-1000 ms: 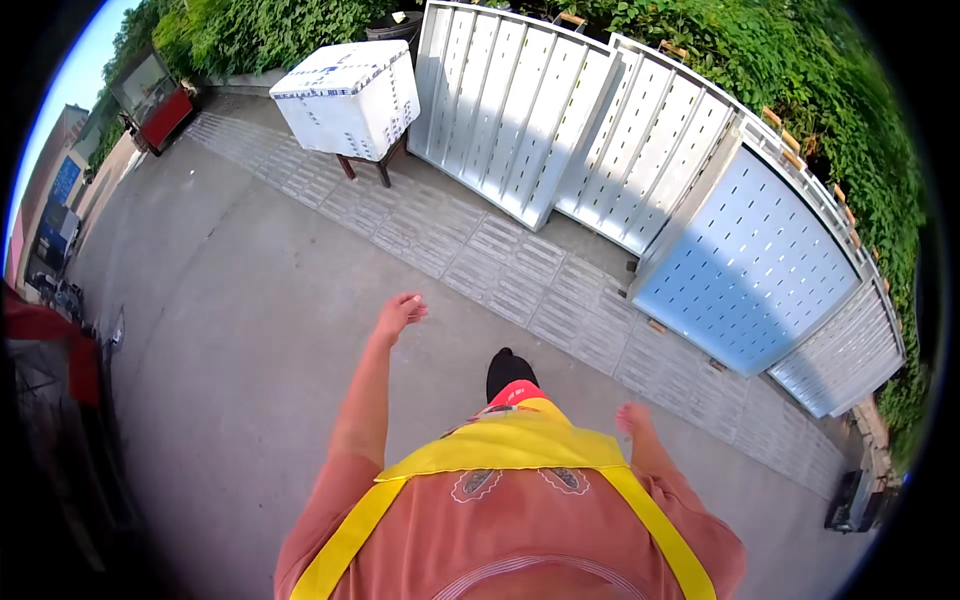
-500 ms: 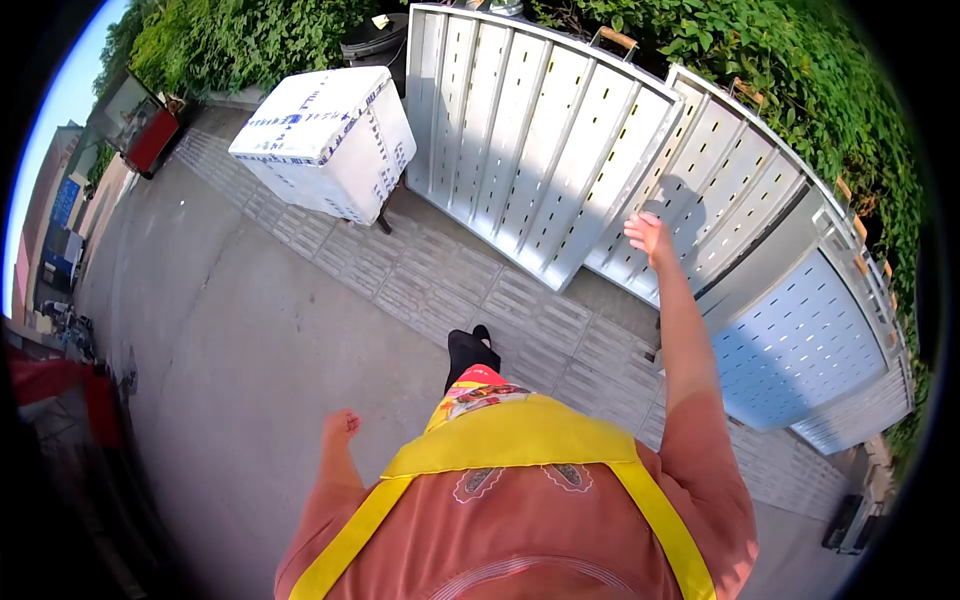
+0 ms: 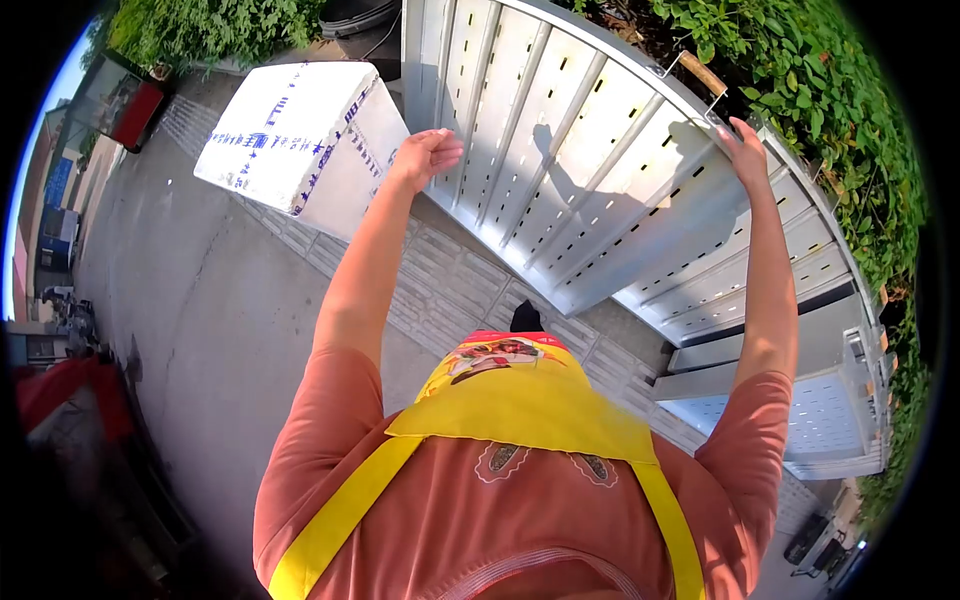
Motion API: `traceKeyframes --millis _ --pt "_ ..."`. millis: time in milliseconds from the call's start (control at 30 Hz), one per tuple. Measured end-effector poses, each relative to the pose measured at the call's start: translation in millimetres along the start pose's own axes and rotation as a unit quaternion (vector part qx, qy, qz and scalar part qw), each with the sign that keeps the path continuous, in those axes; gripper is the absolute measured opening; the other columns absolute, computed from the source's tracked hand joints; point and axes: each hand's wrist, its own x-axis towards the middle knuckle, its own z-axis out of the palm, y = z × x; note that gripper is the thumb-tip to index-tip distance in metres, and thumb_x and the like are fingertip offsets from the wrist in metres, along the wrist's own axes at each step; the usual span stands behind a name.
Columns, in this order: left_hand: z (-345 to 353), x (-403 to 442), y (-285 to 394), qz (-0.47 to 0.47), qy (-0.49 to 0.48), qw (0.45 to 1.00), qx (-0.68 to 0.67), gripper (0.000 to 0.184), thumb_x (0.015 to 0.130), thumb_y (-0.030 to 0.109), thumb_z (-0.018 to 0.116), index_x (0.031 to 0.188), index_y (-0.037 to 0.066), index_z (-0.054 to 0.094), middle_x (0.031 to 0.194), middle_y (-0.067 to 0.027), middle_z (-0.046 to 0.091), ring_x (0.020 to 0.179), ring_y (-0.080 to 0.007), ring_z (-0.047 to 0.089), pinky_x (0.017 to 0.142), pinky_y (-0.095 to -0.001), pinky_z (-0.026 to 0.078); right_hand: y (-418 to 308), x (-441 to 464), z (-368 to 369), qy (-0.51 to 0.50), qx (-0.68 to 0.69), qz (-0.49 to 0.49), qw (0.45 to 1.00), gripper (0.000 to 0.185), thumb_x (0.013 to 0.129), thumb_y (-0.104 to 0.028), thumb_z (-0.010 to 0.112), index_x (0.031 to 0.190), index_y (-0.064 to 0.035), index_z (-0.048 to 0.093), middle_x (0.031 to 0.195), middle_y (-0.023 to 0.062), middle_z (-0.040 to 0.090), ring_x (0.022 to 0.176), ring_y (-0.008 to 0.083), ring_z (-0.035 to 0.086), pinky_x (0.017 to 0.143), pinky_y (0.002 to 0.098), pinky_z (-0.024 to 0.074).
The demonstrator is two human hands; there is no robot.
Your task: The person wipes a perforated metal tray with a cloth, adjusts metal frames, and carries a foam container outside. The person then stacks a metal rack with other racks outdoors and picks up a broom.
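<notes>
My left hand [image 3: 428,157] is raised in front of the near end of a large silver metal panel [image 3: 560,150], close to the white box. Its fingers are slightly curled and nothing is in them. My right hand [image 3: 743,152] reaches up by the panel's top right corner, thumb and fingers apart; whether it touches the rim I cannot tell. Ribs and rows of slots run across the panel, which stands on edge. A wooden handle [image 3: 702,74] on a metal bracket sits on its top rim, just above my right hand.
More slotted metal panels [image 3: 815,400] lean to the right. At the left stands a white box [image 3: 285,125] with blue print, a dark tub [image 3: 360,25] behind it. Leafy bushes [image 3: 800,75] line the back. Ridged paving [image 3: 450,285] borders the concrete ground [image 3: 200,330].
I have come closer to the panels. My left hand has risen from low at my side to near the panel, and my right hand has moved up and right towards its top rim.
</notes>
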Motion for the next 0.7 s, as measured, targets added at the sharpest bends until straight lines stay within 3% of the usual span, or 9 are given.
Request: traceKeyframes --millis 67,167,267,300,400,433,467,667,700 --pt "7.7 24.1 22.4 0.007 -0.01 1.0 0.005 0.026 0.085 0.018 0.045 0.1 -0.003 0.048 0.093 -0.015 0.057 0.083 -0.0211 0.057 0.074 -0.0314 0.048 -1.1 39.0 5.4 0.023 -0.088 -0.013 0.996 0.059 0.073 -0.045 0.055 0.116 -0.0064 0.045 0.12 0.0119 0.043 0.111 0.0259 0.039 0.093 0.0332 0.0297" --pt "12.9 67.6 57.6 0.012 -0.014 1.0 0.015 0.028 0.085 0.021 0.047 0.1 -0.002 0.047 0.093 -0.0166 0.057 0.084 -0.0219 0.057 0.076 -0.032 0.048 0.3 86.0 21.9 0.01 -0.195 -0.018 0.981 0.061 0.073 -0.05 0.052 0.115 -0.0058 0.045 0.116 0.0105 0.047 0.111 0.0254 0.039 0.092 0.0335 0.0312" --pt "11.6 121.4 84.8 0.017 -0.035 0.999 0.028 0.031 0.084 0.022 0.048 0.101 -0.004 0.046 0.094 -0.016 0.056 0.086 -0.0228 0.056 0.076 -0.0329 0.047 -14.0 118.6 30.8 -0.089 -0.144 0.033 0.985 0.062 0.073 -0.051 0.052 0.114 -0.0051 0.046 0.111 0.0092 0.05 0.108 0.026 0.042 0.089 0.0348 0.0324" --pt "16.9 140.3 94.6 0.024 -0.036 0.998 0.046 0.037 0.083 0.024 0.049 0.104 -0.006 0.044 0.095 -0.0182 0.055 0.088 -0.0244 0.055 0.077 -0.0333 0.047 -15.2 128.5 34.6 -0.093 -0.17 0.028 0.981 0.062 0.071 -0.051 0.054 0.112 -0.0055 0.046 0.104 0.0109 0.053 0.098 0.0268 0.049 0.083 0.0354 0.0357" --pt "29.0 200.6 115.1 0.014 -0.035 0.998 0.051 0.045 0.082 0.026 0.052 0.108 -0.009 0.039 0.098 -0.0214 0.053 0.091 -0.0262 0.054 0.078 -0.0349 0.047 -15.9 145.2 46.3 -0.075 -0.314 -0.043 0.946 0.062 0.068 -0.049 0.058 0.112 -0.0067 0.046 0.099 0.0137 0.055 0.091 0.0275 0.053 0.08 0.035 0.0383" --pt "28.3 222.0 117.0 0.016 -0.056 0.997 0.041 0.05 0.08 0.027 0.055 0.109 -0.008 0.036 0.102 -0.0245 0.05 0.095 -0.0284 0.052 0.081 -0.0365 0.046 -13.4 154.0 50.9 -0.103 -0.279 -0.03 0.954 0.062 0.066 -0.044 0.061 0.112 -0.0074 0.044 0.094 0.0163 0.057 0.09 0.0293 0.054 0.077 0.0355 0.0409" --pt "32.9 236.6 119.5 0.011 -0.051 0.998 0.029 0.054 0.079 0.028 0.056 0.111 -0.01 0.034 0.103 -0.0258 0.049 0.095 -0.0296 0.052 0.081 -0.0372 0.046 -16.7 158.9 55.0 -0.121 -0.175 0.052 0.976 0.059 0.064 -0.04 0.063 0.109 -0.0058 0.047 0.091 0.0162 0.058 0.089 0.0315 0.054 0.075 0.0375 0.0417" --pt "57.2 306.1 141.2 -0.024 -0.051 0.997 -0.058 0.071 0.076 0.03 0.061 0.119 -0.012 0.023 0.108 -0.0316 0.042 0.094 -0.0351 0.051 0.078 -0.0407 0.048 -43.4 159.1 49.0 -0.151 -0.219 0.05 0.963 0.047 0.063 -0.036 0.064 0.098 -0.0057 0.054 0.088 0.0162 0.059 0.084 0.0324 0.055 0.073 0.0386 0.0428" --pt "61.1 320.9 140.3 -0.047 -0.043 0.994 -0.094 0.063 0.075 0.03 0.061 0.113 -0.011 0.032 0.104 -0.029 0.046 0.091 -0.0348 0.052 0.077 -0.0417 0.048 -50.1 155.1 47.3 -0.146 -0.229 0.056 0.961 0.047 0.063 -0.036 0.064 0.099 -0.006 0.054 0.087 0.0163 0.059 0.083 0.0326 0.055 0.073 0.0386 0.0429"
